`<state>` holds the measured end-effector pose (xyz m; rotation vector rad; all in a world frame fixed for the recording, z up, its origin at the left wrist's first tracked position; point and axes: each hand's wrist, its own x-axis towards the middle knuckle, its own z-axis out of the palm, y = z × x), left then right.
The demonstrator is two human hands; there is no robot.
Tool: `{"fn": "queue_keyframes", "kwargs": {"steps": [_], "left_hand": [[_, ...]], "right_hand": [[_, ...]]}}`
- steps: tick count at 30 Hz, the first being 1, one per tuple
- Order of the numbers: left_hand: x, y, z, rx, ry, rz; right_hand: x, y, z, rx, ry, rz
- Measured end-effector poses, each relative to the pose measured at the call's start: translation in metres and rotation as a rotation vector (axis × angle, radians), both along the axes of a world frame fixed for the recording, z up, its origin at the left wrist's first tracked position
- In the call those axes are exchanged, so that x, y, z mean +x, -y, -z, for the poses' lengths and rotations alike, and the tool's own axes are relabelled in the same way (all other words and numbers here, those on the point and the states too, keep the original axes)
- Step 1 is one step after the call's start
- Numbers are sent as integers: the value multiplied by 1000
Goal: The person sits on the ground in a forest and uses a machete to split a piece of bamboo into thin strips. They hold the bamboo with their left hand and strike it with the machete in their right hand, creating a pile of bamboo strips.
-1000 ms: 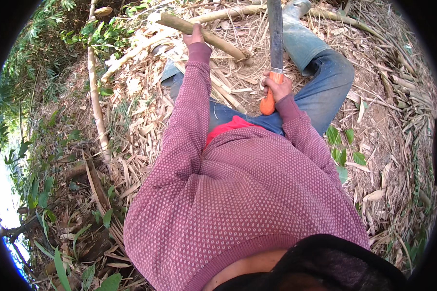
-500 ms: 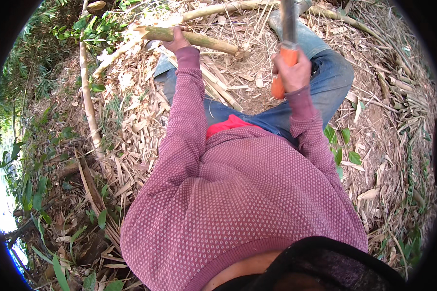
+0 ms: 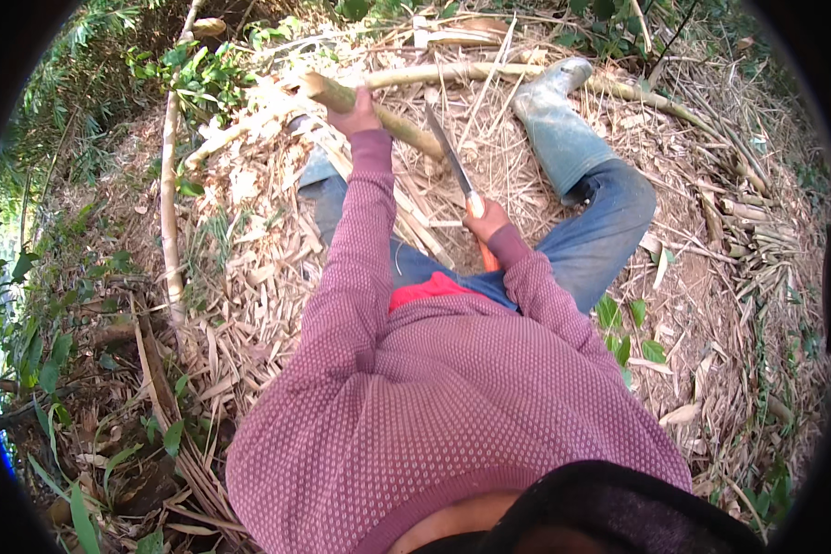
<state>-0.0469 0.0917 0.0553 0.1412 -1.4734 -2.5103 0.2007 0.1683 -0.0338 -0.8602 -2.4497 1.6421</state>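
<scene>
My left hand (image 3: 356, 116) is closed around a short, thick wooden stick (image 3: 404, 132), pale greenish-brown, near its upper left end. The stick slants down to the right, and its lower end is at the littered ground. In my right hand (image 3: 487, 222) is a machete (image 3: 451, 155) with an orange handle, gripped where the handle meets the blade. The long dark blade points up and to the left, beside the stick's lower end. Whether blade and stick touch I cannot tell.
Dry chips and split strips (image 3: 249, 245) litter the ground. A long curved pole (image 3: 457, 71) lies beyond my hands. My right leg, in a grey-green rubber boot (image 3: 560, 125), stretches out on the right. A thin trunk (image 3: 169, 185) and leafy plants (image 3: 203, 81) stand left.
The machete has come down from its raised, upright position and swung left toward the stick. The stick's lower end now tilts more steeply downward. My right leg appears stretched further out.
</scene>
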Motion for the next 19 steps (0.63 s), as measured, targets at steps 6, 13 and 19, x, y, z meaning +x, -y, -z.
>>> {"fn": "queue_keyframes", "kwargs": {"steps": [6,13,19], "left_hand": [[-4,-28,-71,100,-471,77],[-46,-64,-103,35,-245,76],[-45,-11,-68,-116,192,-7]], "right_hand": [[-44,-27,-12,-56,-25,180],[-138,-78,-19,71,-88,246],[-167,-63,2,-281,-31,101]]}}
